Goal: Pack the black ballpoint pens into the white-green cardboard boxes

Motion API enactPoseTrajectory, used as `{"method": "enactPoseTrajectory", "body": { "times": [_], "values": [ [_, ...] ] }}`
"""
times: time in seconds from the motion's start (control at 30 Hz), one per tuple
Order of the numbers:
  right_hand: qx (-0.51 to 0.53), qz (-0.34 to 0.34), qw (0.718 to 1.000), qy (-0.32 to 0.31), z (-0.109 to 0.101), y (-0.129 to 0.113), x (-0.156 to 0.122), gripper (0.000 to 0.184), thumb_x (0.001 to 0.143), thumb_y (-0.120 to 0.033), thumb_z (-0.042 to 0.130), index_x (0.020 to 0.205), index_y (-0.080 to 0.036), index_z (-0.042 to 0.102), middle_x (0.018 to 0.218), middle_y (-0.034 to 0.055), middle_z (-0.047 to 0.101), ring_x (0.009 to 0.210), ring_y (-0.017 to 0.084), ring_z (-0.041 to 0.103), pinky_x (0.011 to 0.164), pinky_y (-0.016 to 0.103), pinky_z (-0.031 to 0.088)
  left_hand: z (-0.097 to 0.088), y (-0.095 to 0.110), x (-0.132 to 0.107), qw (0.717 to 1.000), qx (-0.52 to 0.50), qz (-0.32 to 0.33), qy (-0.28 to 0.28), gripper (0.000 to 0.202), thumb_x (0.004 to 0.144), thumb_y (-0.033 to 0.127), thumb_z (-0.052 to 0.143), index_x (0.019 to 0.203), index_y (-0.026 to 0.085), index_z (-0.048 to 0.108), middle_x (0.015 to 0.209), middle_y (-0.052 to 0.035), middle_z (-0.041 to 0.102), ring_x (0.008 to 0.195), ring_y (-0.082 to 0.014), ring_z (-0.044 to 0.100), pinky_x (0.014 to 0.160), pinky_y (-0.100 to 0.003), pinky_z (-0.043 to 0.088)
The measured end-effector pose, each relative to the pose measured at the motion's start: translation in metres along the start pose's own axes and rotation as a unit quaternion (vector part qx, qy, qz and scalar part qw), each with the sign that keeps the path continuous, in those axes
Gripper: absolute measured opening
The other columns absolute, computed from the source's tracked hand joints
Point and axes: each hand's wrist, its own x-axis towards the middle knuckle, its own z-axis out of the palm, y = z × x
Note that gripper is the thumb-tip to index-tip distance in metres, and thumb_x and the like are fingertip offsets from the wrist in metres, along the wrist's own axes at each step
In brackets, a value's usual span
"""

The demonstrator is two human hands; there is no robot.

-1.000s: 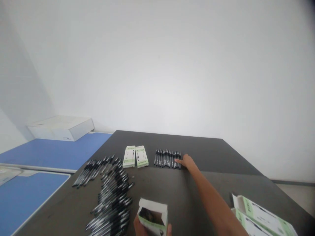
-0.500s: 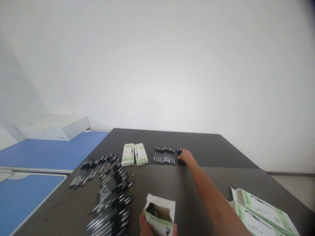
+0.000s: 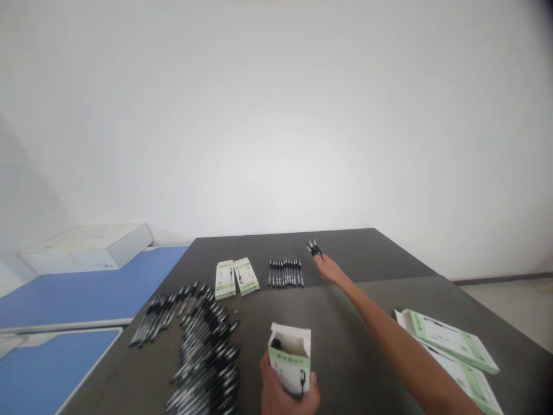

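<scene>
My left hand grips an open white-and-green cardboard box from below, near the table's front. A small bunch of black pens sits at the fingertips of my right hand, stretched out over the dark table. Beside that hand lies a neat row of black pens. Two closed green-and-white boxes lie left of the row. A large heap of black pens lies left of my left hand.
Flattened green-and-white cartons lie at the table's right front, below my right forearm. Left of the dark table stand blue-topped tables, with a white carton at the back. A white wall rises behind.
My right hand has lifted the pens at the row's right end and moved away from the row. The box in my left hand has risen slightly, and the view has tilted down.
</scene>
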Motion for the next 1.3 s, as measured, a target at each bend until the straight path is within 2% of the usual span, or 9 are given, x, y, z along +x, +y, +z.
{"method": "enactPoseTrajectory", "body": {
  "times": [0.1,0.2,0.3,0.43,0.6,0.73,0.87,1.07,1.3],
  "values": [
    [0.15,-0.047,0.988,0.006,-0.012,0.0,-0.06,0.034,0.106,-0.049,0.062,0.11,-0.015,0.067,0.093,0.0016,0.07,0.071,0.014,0.067,0.066,0.03,0.059,-0.008,0.009,0.004,0.997,-0.007,0.008,-0.071,0.061,0.073,0.035,0.071,0.128,0.014,0.053,0.104,-0.0123,0.074,0.094,-0.0331,0.077,0.085,-0.046,0.063],
    [0.272,-0.107,0.956,0.005,-0.024,-0.006,-0.131,0.061,0.106,-0.069,0.042,0.068,-0.022,0.05,0.052,-0.0096,0.038,0.042,0.01,0.039,0.054,0.029,0.05,-0.015,0.018,0.004,0.989,0.002,0.028,-0.144,0.063,0.073,0.033,0.074,0.13,0.014,0.052,0.107,-0.013,0.074,0.097,-0.0326,0.077,0.086,-0.047,0.063],
    [0.355,-0.172,0.919,0.011,-0.034,-0.022,-0.194,0.065,0.104,-0.076,0.034,0.061,-0.028,0.032,0.045,-0.0103,0.026,0.04,0.013,0.04,0.071,0.039,0.056,-0.019,0.023,-0.003,0.982,-0.006,0.062,-0.175,0.066,0.072,0.031,0.076,0.131,0.013,0.051,0.107,-0.0132,0.075,0.095,-0.0313,0.078,0.083,-0.045,0.064],
    [0.406,-0.25,0.879,0.025,-0.041,-0.047,-0.248,0.061,0.106,-0.071,0.035,0.063,-0.028,0.038,0.05,-0.0051,0.043,0.06,0.021,0.061,0.101,0.047,0.048,-0.024,0.032,-0.024,0.979,-0.01,0.089,-0.181,0.069,0.071,0.03,0.077,0.133,0.012,0.051,0.111,-0.0139,0.074,0.099,-0.031,0.077,0.085,-0.043,0.064],
    [0.406,-0.316,0.856,0.051,-0.033,-0.064,-0.282,0.061,0.107,-0.068,0.037,0.063,-0.027,0.044,0.066,0.0022,0.059,0.09,0.026,0.063,0.106,0.045,0.041,-0.038,0.046,-0.05,0.971,0.015,0.154,-0.183,0.06,0.072,0.024,0.076,0.127,0.013,0.056,0.106,-0.0105,0.073,0.093,-0.0296,0.076,0.08,-0.039,0.063],
    [0.335,-0.362,0.866,0.075,-0.031,-0.065,-0.301,0.059,0.108,-0.067,0.038,0.067,-0.027,0.05,0.073,0.0042,0.067,0.101,0.027,0.062,0.104,0.044,0.041,-0.052,0.053,-0.06,0.97,0.03,0.155,-0.186,0.055,0.07,0.023,0.077,0.121,0.016,0.057,0.105,-0.0092,0.072,0.094,-0.0295,0.076,0.083,-0.04,0.063],
    [0.276,-0.375,0.881,0.083,-0.037,-0.064,-0.319,0.06,0.11,-0.065,0.033,0.067,-0.027,0.053,0.071,0.0032,0.068,0.103,0.028,0.062,0.111,0.047,0.035,-0.062,0.058,-0.065,0.969,0.058,0.161,-0.176,0.058,0.071,0.022,0.076,0.124,0.016,0.053,0.104,-0.0087,0.071,0.094,-0.0298,0.075,0.083,-0.041,0.062],
    [0.304,-0.373,0.872,0.089,-0.044,-0.07,-0.341,0.059,0.112,-0.059,0.035,0.067,-0.027,0.056,0.067,0.0009,0.064,0.093,0.026,0.064,0.112,0.048,0.031,-0.068,0.067,-0.07,0.966,0.081,0.176,-0.17,0.064,0.072,0.022,0.077,0.128,0.017,0.047,0.107,-0.0096,0.07,0.097,-0.0307,0.076,0.083,-0.042,0.062],
    [0.29,-0.388,0.873,0.066,-0.037,-0.066,-0.357,0.054,0.111,-0.056,0.04,0.067,-0.026,0.051,0.063,-0.0021,0.07,0.094,0.026,0.069,0.119,0.052,0.022,-0.074,0.078,-0.071,0.959,0.093,0.171,-0.204,0.058,0.073,0.029,0.084,0.122,0.017,0.053,0.109,-0.0119,0.072,0.1,-0.0336,0.075,0.084,-0.045,0.062]
  ]
}}
